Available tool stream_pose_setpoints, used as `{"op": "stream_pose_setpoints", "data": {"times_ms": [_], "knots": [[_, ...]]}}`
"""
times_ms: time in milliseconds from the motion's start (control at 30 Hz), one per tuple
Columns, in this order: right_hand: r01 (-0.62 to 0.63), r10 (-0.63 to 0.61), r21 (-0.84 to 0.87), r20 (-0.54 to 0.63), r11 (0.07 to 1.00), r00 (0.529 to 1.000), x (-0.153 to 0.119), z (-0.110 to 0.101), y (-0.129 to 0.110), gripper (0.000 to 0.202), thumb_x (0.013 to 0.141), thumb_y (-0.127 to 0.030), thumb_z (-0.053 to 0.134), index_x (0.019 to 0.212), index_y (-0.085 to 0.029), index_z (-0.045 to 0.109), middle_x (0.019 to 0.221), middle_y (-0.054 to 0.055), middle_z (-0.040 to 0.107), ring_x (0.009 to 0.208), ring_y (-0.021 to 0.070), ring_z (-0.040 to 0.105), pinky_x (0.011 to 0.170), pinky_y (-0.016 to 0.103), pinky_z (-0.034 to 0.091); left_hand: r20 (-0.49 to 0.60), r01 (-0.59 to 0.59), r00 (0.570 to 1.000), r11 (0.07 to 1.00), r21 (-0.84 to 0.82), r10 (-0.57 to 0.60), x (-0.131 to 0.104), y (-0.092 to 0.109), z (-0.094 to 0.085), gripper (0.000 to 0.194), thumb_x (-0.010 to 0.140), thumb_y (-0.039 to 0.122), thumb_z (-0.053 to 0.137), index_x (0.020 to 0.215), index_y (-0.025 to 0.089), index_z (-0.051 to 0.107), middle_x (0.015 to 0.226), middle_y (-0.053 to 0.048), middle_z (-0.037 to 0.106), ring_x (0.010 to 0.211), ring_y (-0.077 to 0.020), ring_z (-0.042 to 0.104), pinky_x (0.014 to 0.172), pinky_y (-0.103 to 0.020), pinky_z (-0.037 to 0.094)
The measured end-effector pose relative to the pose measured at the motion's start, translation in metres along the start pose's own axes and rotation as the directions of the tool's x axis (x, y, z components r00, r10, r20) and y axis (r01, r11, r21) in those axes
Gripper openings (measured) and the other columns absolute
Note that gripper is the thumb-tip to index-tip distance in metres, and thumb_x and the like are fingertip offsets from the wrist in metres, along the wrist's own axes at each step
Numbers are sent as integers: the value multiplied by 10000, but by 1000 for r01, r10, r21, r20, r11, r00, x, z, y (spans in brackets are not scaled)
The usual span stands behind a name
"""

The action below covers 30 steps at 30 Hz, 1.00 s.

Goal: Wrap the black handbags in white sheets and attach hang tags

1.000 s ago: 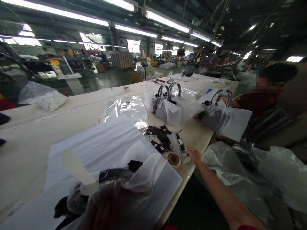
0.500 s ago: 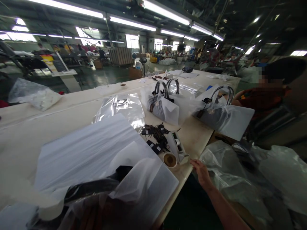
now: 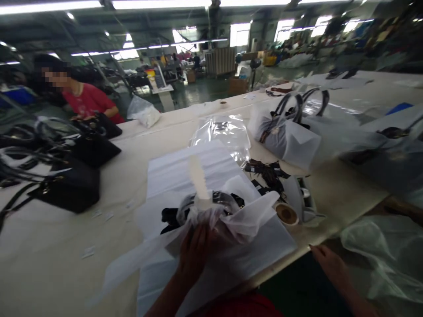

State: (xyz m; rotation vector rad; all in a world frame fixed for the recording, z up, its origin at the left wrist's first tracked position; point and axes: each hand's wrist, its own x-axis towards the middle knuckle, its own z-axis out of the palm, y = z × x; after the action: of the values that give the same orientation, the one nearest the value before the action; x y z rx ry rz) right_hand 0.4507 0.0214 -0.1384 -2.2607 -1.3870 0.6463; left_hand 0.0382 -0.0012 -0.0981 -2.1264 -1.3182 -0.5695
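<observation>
A handbag half wrapped in thin white paper (image 3: 257, 215) lies before me on a stack of white sheets (image 3: 172, 167), its dark handle (image 3: 228, 200) sticking up. My left hand (image 3: 194, 246) presses the paper against the bag's front, fingers bent over it; what they grip is hidden. At the table's front edge, right of the bag, my right hand (image 3: 325, 257) has its fingers close together by the edge, blurred. A tape roll (image 3: 286, 214) and black tags (image 3: 271, 174) sit between the bag and a small open box (image 3: 306, 198).
Black handbags (image 3: 69, 180) stand at the left, with a person in red (image 3: 89, 103) behind them. Clear plastic sheets (image 3: 221, 132) lie beyond the stack. Wrapped bags (image 3: 284, 132) stand at the right, and plastic bags (image 3: 383, 251) hang below the edge.
The view has swung left, bringing the black handbags and the person in red into sight. My left hand and the half-wrapped bag now show clearly; my right hand remains near the table edge.
</observation>
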Motion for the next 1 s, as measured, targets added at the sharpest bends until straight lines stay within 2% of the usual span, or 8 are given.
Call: {"op": "stream_pose_setpoints", "data": {"times_ms": [67, 167, 267, 400, 500, 600, 733, 1000], "knots": [[73, -108, 144, 253, 987, 961, -38, 13, -31, 291, 669, -480, 498, 560, -227, 594, 574, 34, 598, 551, 186, 554, 545, 276, 430, -1, -14, 1000, 1000, 18, 15, 1, -1, -3, 381, 896, 72, 344, 1239, 74, 510, 1163, -133, 617, 1250, -236, 420, 1120, -460, 204], [157, -337, 374, 485, 914, 807, -99, 34, -107, 350, 710, -530, 515, 603, -201, 573, 545, -5, 538, 548, 147, 499, 527, 238, 402, -14, -21, 1000, 1000, 18, 21, 3, -1, -6, 385, 898, 68, 313, 1216, 73, 530, 1185, -133, 604, 1288, -236, 368, 1126, -468, 168], [177, -502, 604, 425, 777, 753, -134, 50, -190, 318, 776, -487, 513, 693, -189, 589, 597, -12, 535, 597, 127, 488, 575, 223, 400, -12, -31, 999, 999, -19, 31, 2, -2, -6, 392, 898, 77, 301, 1223, 61, 519, 1226, -150, 573, 1309, -252, 334, 1121, -484, 161], [152, -477, 729, 262, 668, 839, -137, 72, -255, 343, 757, -516, 525, 674, -186, 568, 565, -23, 489, 545, 110, 430, 521, 219, 367, -60, -38, 998, 993, -111, 31, 0, -5, -2, 385, 883, 65, 302, 1187, 47, 539, 1233, -163, 563, 1332, -268, 287, 1107, -487, 188], [153, -357, 654, 190, 741, 914, -127, 93, -265, 400, 704, -570, 538, 569, -194, 519, 507, -24, 464, 502, 113, 403, 491, 235, 341, -85, -55, 995, 989, -134, 44, -2, -8, -1, 404, 861, 21, 284, 1162, 36, 552, 1200, -165, 583, 1334, -262, 282, 1102, -467, 190], [181, -290, 547, 119, 817, 950, -121, 108, -263, 456, 683, -624, 530, 503, -208, 478, 471, -14, 475, 477, 123, 420, 492, 253, 341, -94, -88, 993, 985, -149, 74, -2, -10, -3, 398, 857, 16, 286, 1144, 27, 560, 1188, -165, 592, 1309, -253, 332, 1089, -439, 219], [184, -261, 476, 100, 860, 960, -120, 114, -262, 508, 708, -660, 501, 479, -207, 489, 463, -2, 521, 457, 125, 471, 501, 251, 367, -98, -98, 992, 980, -176, 81, -1, -13, -4, 391, 870, 40, 276, 1122, 23, 574, 1187, -160, 595, 1255, -255, 407, 1058, -413, 266], [80, -152, 273, 254, 959, 955, -112, 103, -270, 526, 737, -654, 512, 498, -188, 564, 378, -11, 514, 382, 106, 500, 425, 205, 344, -93, -107, 992, 970, -216, 89, -3, -16, 3, 422, 864, 58, 260, 1184, 14, 532, 1222, -167, 572, 1230, -245, 431, 1068, -398, 244]]}}
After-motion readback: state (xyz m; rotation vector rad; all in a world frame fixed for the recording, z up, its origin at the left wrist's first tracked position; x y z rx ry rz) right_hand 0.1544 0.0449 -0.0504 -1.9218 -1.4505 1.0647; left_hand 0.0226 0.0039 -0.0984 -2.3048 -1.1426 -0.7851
